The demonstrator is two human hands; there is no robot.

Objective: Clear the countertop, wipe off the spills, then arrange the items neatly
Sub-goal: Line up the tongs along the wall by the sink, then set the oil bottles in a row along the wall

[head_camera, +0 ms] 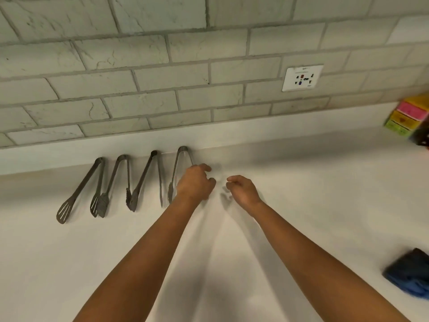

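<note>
Against the backsplash, four tongs lie on the table: light, stiff, slippery steel, best pinched mid-arm. Left hand and right hand hang loosely curled, each grip empty.

I have a single view, from the camera worn on the head. It looks forward and steeply down over the white countertop toward its back edge and the tiled wall beyond, close in, with both forearms reaching up from the bottom edge.
</note>
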